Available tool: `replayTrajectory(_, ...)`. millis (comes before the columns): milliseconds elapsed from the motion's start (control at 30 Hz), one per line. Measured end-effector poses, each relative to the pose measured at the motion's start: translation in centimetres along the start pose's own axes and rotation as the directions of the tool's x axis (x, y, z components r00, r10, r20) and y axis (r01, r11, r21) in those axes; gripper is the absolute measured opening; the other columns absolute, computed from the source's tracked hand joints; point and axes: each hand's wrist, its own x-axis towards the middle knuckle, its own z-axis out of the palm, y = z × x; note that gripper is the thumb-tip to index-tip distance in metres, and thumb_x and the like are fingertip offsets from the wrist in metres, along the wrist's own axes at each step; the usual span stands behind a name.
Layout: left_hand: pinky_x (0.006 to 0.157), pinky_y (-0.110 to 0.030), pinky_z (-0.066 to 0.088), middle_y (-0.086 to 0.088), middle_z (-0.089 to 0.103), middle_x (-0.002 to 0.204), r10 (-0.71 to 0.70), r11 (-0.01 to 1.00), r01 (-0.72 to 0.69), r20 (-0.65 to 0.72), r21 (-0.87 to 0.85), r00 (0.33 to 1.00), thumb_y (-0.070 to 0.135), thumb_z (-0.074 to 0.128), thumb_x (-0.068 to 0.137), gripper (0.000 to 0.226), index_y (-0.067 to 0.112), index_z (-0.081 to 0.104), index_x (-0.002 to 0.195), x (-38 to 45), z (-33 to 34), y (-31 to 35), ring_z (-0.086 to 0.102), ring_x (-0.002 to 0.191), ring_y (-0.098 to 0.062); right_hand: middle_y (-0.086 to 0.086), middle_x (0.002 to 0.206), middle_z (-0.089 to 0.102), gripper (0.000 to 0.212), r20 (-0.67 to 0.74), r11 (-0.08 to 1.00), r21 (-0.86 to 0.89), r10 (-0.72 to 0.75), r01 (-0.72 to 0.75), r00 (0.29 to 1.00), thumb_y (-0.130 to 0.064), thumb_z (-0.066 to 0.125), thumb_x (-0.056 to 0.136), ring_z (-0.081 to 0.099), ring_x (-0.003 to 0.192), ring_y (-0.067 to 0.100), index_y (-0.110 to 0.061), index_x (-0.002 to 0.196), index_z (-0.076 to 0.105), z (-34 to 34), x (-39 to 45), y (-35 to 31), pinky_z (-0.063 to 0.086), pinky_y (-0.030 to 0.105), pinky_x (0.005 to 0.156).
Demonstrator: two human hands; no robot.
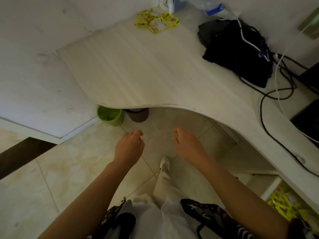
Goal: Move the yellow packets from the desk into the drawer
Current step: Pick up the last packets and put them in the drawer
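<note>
Left hand (pixel 128 146) and right hand (pixel 187 144) empty, fingers loosely curled, low over floor near the desk (pixel 155 71) edge; yellow packets (pixel 157 22) at far corner, some already in drawer (pixel 283 207) near right: reach straight across the bare middle, left of black bag (pixel 238 52) and cables (pixel 269 104).

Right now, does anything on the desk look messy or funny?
Yes. The yellow packets lie in a loose, crooked heap at the far corner of the desk, overlapping each other. On the right, black cables loop untidily around a black bag. Nothing looks spilled or broken.
</note>
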Motion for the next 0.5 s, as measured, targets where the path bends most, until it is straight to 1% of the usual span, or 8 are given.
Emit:
replayTrajectory(67,0.078,-0.036,0.051,-0.001,0.065,0.111,0.003,1.000,-0.003,-0.014,0.006,1.000,0.022,0.047,0.093,0.027,0.017,0.056,0.119,3.1,-0.7,0.3,0.055,0.106,-0.022,0.012,0.124,0.058,0.038,-0.003,0.999,-0.029,-0.015,0.015,1.000,-0.025,0.040,0.096,0.055,0.110,0.029,-0.012,0.132,0.046,-1.2,3.1,-0.2,0.045,0.036,0.090)
replayTrajectory(133,0.078,-0.037,0.051,-0.003,0.065,0.111,0.002,1.000,-0.001,-0.027,0.022,1.000,0.020,0.048,0.093,0.027,0.015,0.057,0.118,6.4,-1.5,0.7,0.056,0.106,-0.024,0.014,0.122,0.058,0.035,-0.007,0.998,-0.055,-0.039,0.038,0.999,-0.023,0.042,0.096,0.056,0.108,0.030,-0.010,0.128,0.048,-2.7,6.4,-0.5,0.046,0.036,0.088)
replayTrajectory(200,0.076,-0.038,0.052,-0.004,0.066,0.109,0.000,0.999,0.002,-0.036,0.047,0.999,0.020,0.047,0.092,0.025,0.015,0.056,0.115,9.5,-2.3,1.1,0.057,0.103,-0.024,0.013,0.120,0.058,0.032,-0.006,0.994,-0.078,-0.075,0.074,0.997,-0.022,0.041,0.096,0.055,0.106,0.028,-0.010,0.125,0.048,-4.2,9.3,-0.8,0.047,0.037,0.085)
replayTrajectory(333,0.075,-0.035,0.050,-0.001,0.066,0.110,0.000,0.997,0.004,-0.046,0.074,0.999,0.024,0.047,0.093,0.027,0.017,0.053,0.119,15.3,-3.6,1.8,0.055,0.103,-0.022,0.010,0.128,0.054,0.037,0.014,0.984,-0.116,-0.133,0.134,0.991,-0.024,0.040,0.098,0.053,0.113,0.026,-0.012,0.133,0.044,-7.3,15.1,-1.6,0.049,0.040,0.091)
replayTrajectory(500,0.075,-0.035,0.049,-0.001,0.066,0.110,0.022,0.996,-0.016,-0.067,0.090,0.998,0.023,0.048,0.093,0.029,0.016,0.053,0.120,21.9,-5.1,2.4,0.054,0.106,-0.022,0.010,0.129,0.054,0.038,0.012,0.978,-0.143,-0.152,0.153,0.988,-0.025,0.039,0.099,0.052,0.114,0.026,-0.011,0.133,0.043,-10.5,21.5,-2.7,0.048,0.040,0.091)
